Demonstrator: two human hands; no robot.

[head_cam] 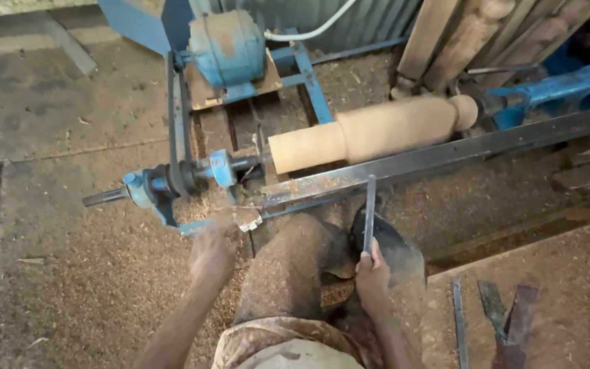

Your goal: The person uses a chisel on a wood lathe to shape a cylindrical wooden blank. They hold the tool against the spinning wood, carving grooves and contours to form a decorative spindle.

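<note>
A pale wooden cylinder (377,131) with a rounded knob at its right end is mounted on a blue lathe (172,181). A long steel rest bar (445,156) runs in front of it. My right hand (373,273) grips the lower end of a flat metal chisel (369,212), whose tip leans on the bar below the wood. My left hand (213,251) reaches to the lathe's left end, at the frame below the headstock; the fingers are blurred. My knee, dusted with sawdust, lies between the hands.
A blue motor (227,48) sits behind the headstock. Turned wooden posts (459,41) lean at the back right. Several flat chisels (496,318) lie on the sawdust at the right. Sawdust covers the floor; concrete slabs (49,109) lie to the left.
</note>
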